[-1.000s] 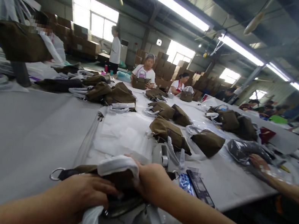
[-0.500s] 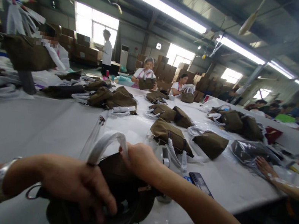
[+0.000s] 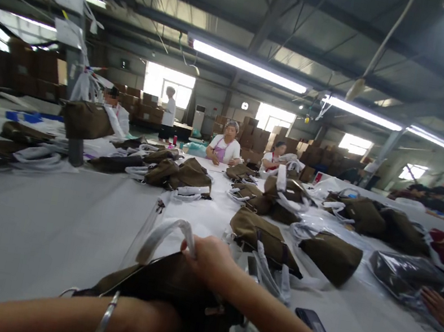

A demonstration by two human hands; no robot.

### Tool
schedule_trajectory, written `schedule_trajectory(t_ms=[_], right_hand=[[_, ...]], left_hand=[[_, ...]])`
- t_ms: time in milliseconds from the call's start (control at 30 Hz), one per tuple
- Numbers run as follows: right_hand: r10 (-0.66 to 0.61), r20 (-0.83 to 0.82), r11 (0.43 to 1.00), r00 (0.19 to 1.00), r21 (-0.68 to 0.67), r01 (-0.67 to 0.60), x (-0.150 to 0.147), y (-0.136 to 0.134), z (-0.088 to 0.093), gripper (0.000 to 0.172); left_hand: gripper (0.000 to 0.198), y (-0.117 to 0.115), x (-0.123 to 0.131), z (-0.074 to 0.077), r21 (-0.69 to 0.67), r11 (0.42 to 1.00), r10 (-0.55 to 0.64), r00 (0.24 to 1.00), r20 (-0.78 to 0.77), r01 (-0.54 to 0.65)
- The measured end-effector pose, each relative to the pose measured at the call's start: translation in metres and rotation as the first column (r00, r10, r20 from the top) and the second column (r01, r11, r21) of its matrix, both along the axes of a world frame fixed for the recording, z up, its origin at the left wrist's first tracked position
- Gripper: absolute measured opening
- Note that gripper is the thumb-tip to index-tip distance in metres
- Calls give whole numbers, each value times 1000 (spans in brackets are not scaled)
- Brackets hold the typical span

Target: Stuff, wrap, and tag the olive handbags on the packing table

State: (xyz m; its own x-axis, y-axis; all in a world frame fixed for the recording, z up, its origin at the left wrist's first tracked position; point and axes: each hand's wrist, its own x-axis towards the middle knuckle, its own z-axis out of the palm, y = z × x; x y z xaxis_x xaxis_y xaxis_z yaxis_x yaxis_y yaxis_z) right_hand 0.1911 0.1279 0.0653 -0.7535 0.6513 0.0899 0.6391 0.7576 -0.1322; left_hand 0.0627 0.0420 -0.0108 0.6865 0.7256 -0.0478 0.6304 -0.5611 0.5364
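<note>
An olive bag (image 3: 173, 283) is being held with its mouth gaping at the near edge of the white surface (image 3: 75, 243), directly in front of the wearer. Its upper rim is being gripped by the right hand (image 3: 208, 258), whose fingers are closing around the edge just beside one end of the pale-wrapped handle (image 3: 155, 236). The left hand (image 3: 160, 321) is being kept inside the mouth, past the bracelet (image 3: 104, 320); its fingers are being hidden by the bag, so whether anything is being grasped there cannot be told.

The handle is arching upright above the rim, while a metal ring (image 3: 68, 292) is showing at the left end. A light-coloured tab (image 3: 214, 310) is hanging near the right end of the mouth. Beyond, more olive bags (image 3: 264, 233) are lying on the surface, and a phone (image 3: 317, 329) is resting to the right.

Judging by its folds, the bag is probably being made of light, soft cloth, with walls likely to be sagging wherever support is lacking. The rim beside the handle's base seems to be offering the firmest hold; the smooth-looking wrapping could be slipping under a pull.
</note>
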Motion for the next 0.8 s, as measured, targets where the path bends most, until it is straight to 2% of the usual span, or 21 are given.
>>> schedule_trajectory(t_ms=[67, 133, 167, 200, 267, 300, 333, 367, 400, 433, 467, 567, 667, 700, 733, 767, 800], right_hand=[[0, -25, 1000, 1000, -22, 0, 5, 4, -2, 30], [-3, -50, 999, 999, -48, 0, 9, 8, -5, 29], [-3, -61, 998, 998, -64, -1, 11, 10, -6, 28], [-4, -71, 997, 997, -80, -1, 13, 11, -8, 28], [-8, -89, 994, 996, -108, -2, 16, 13, -10, 28], [-10, -95, 993, 995, -120, -2, 17, 14, -10, 28], [-10, -99, 992, 995, -129, -3, 18, 14, -10, 28], [-8, -101, 991, 995, -135, -6, 18, 13, -10, 27], [-5, -103, 990, 995, -139, -9, 18, 13, -10, 27], [-4, -104, 990, 995, -139, -11, 18, 12, -9, 27], [-6, -103, 990, 995, -138, -8, 17, 11, -8, 27], [-30, -94, 992, 995, -124, 18, 15, 11, -6, 28], [-46, -88, 993, 995, -112, 36, 13, 13, -5, 30], [-49, -86, 993, 995, -109, 40, 13, 14, -4, 31], [-50, -83, 993, 995, -109, 41, 12, 16, -4, 31], [-47, -80, 993, 996, -109, 38, 12, 18, -4, 30], [-38, -76, 993, 996, -112, 29, 11, 21, -4, 29]], left_hand=[[49, -11, -16, 35, -114, 993, -21, 997, -77, 12], [51, -25, -41, 66, -271, 961, -22, 992, 125, 55], [51, -31, -56, 76, -331, 942, 21, 972, 235, 60], [46, -37, -74, 82, -396, 918, 118, 935, 336, 27], [37, -44, -111, 83, -468, 878, 367, 769, 523, -101], [29, -44, -128, 78, -468, 854, 497, 622, 605, -227], [27, -43, -143, 73, -459, 815, 578, 427, 696, -355], [26, -39, -155, 66, -461, 761, 607, 250, 755, -457], [25, -34, -165, 60, -467, 697, 608, 105, 787, -545], [26, -28, -172, 55, -478, 638, 609, 15, 793, -604], [26, -21, -176, 50, -491, 588, 627, -22, 779, -644], [30, -2, -182, 38, -513, 481, 743, 20, 669, -711], [43, 2, -179, 32, -492, 423, 827, 102, 553, -761], [45, -1, -176, 33, -446, 412, 830, 125, 544, -794], [43, -6, -170, 36, -367, 427, 817, 179, 549, -826], [40, -13, -161, 41, -271, 483, 788, 279, 549, -832], [37, -20, -150, 47, -165, 567, 744, 415, 523, -807]])
